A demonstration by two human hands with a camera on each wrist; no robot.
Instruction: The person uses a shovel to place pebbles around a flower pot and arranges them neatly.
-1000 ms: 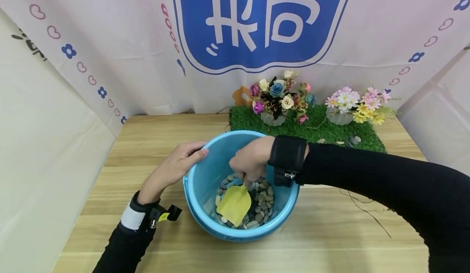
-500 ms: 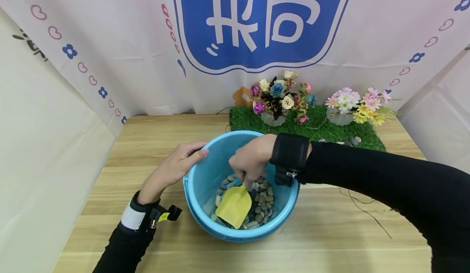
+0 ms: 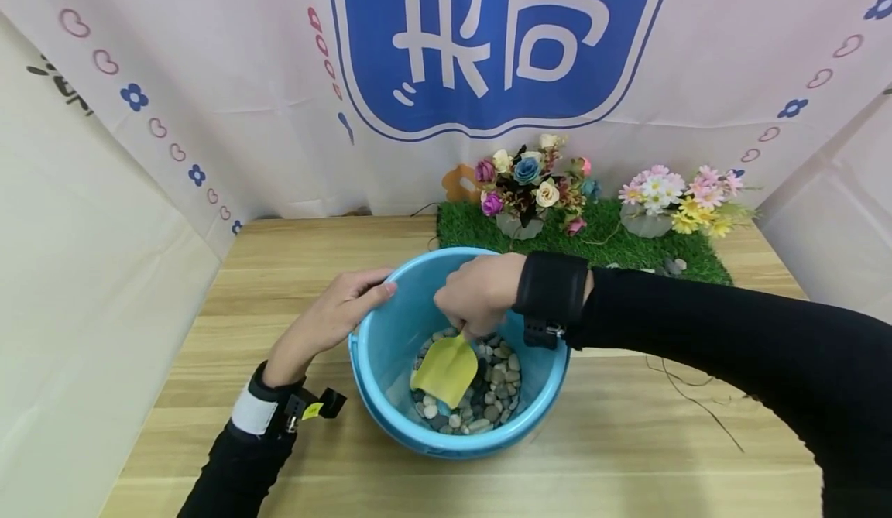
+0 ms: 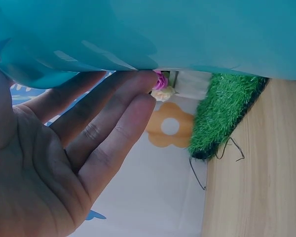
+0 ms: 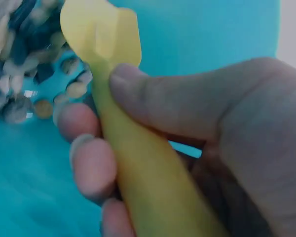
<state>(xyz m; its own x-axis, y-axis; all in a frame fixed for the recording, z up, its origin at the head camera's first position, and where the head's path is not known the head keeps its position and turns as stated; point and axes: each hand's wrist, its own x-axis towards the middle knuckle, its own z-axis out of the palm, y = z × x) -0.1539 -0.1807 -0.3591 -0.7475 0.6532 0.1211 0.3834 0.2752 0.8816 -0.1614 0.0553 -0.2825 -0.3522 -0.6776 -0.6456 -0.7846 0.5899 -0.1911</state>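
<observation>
White cloth backdrop [image 3: 474,108]: hangs beyond the table from 10 to 2 o'clock, printed with hearts, small flowers and a large blue emblem.
Left hand [image 3: 331,313]: grips the rim of a round sky-blue plastic bucket [image 3: 390,348] at 10 o'clock, thumb over the edge, fingers stretched along the outer wall; black sleeve and black wristband behind it.
Bucket: stands on a light wood-grain table [image 3: 627,456].
Yellow plastic scoop [image 3: 444,372]: inside the bucket, its broad blade over the pebbles and pointing to 7 o'clock; whether it touches them, I cannot tell.
Smooth grey and cream pebbles [image 3: 502,382]: spread across the bucket floor.
Right hand [image 3: 477,293]: clasps the scoop's handle, fingers wrapped round, thumb pressed on top; its black-sleeved arm crosses the rim between 2 and 3 o'clock.
Green artificial grass mat [image 3: 606,243]: beyond the bucket at 1 to 2 o'clock.
Multicoloured rose bouquet [image 3: 533,181]: on the mat, 1 o'clock.
Pink, white and yellow daisy arrangement [image 3: 679,200]: on the mat, 2 o'clock.
Thin dark strands [image 3: 706,412]: on the table, between 3 and 4 o'clock.
</observation>
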